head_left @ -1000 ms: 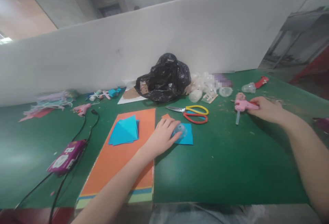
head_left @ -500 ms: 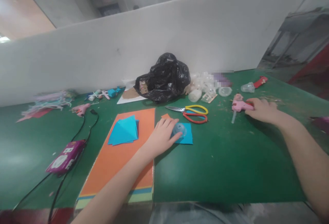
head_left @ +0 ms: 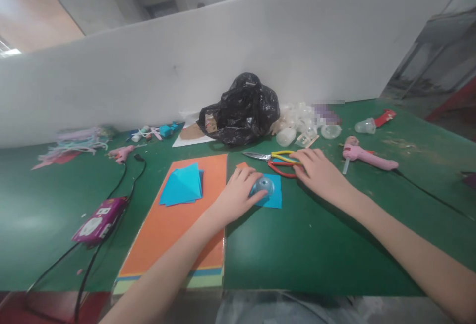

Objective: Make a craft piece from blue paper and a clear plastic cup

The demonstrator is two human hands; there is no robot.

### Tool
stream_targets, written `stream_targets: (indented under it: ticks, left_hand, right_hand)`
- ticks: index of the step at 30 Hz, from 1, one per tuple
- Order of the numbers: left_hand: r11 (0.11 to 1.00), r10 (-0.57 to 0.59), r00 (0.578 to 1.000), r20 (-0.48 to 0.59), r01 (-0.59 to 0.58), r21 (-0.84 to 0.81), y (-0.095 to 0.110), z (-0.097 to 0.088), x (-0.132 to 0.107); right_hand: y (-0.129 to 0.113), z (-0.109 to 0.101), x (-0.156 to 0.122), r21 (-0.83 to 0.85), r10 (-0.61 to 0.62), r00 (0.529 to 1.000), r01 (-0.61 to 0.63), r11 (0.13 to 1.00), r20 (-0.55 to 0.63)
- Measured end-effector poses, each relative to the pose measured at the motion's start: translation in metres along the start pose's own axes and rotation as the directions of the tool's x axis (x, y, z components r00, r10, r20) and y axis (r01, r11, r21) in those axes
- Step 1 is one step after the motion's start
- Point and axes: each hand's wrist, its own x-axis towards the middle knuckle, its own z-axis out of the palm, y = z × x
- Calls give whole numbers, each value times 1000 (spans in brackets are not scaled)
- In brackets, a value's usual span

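My left hand (head_left: 241, 192) curls around a small clear plastic cup (head_left: 265, 185), pressing it on a square of blue paper (head_left: 274, 197). Thumb and fingers lie on either side of the cup. My right hand (head_left: 322, 175) is closed over the ends of the handles of the scissors (head_left: 265, 156), one handle yellow and one red. Their blades point left, and the scissors lie flat on the table. To the right of that hand rests a pink hot glue gun (head_left: 368, 156), a clear glue stick poking down at its left end.
Orange sheets (head_left: 178, 244) bear blue paper squares (head_left: 182, 185). Behind are a black plastic bag (head_left: 243, 111), clear plastic cups (head_left: 286, 136) and a cup with a red strip (head_left: 366, 126). A purple power strip (head_left: 100, 220) with cables and another pink glue gun (head_left: 122, 153) lie left.
My right hand has let go of the pink glue gun and moved left to the scissors' handles. My left hand stays on the clear cup.
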Motion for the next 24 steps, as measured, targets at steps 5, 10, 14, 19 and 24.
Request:
stream_targets:
  ticks: [5, 10, 14, 19, 24]
  left_hand:
    - [982, -77, 997, -26, 72, -177, 2, -1, -3]
    - [936, -160, 987, 26, 160, -313, 9, -3, -5]
    - [903, -134, 991, 5, 125, -410, 12, -3, -3]
    - [879, -154, 987, -51, 113, -463, 8, 0, 0]
    - [862, -214, 977, -21, 179, -474, 8, 0, 2]
  right_hand:
    - [-5, 15, 0, 13, -33, 995, 32, 999, 91]
    - [-2, 19, 0, -9, 4, 996, -3, 1000, 84]
    - [-4, 20, 0, -16, 27, 996, -25, 1000, 84]
    - [-4, 21, 0, -14, 41, 995, -40, 999, 89]
    - [-3, 23, 0, -10, 49, 995, -48, 999, 88]
